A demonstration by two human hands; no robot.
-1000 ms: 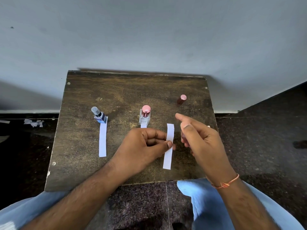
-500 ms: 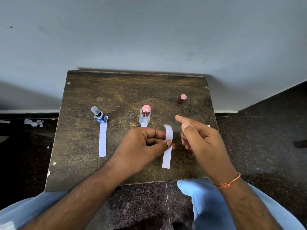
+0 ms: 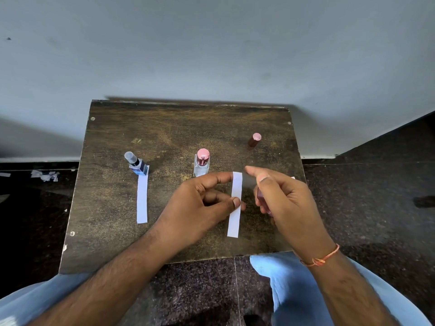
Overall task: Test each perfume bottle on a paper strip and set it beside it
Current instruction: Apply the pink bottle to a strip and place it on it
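Our left hand [image 3: 200, 208] pinches a paper strip [image 3: 235, 203] upright; our right hand [image 3: 287, 198], fingers curled round a dark red bottle [image 3: 260, 196], aims its spray at it.

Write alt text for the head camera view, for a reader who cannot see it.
The left hand pinches a white paper strip upright while the right hand grips a small dark red bottle beside it, over a worn wooden table. Behind stand a blue bottle on another strip, a pink-capped bottle and a loose cap.
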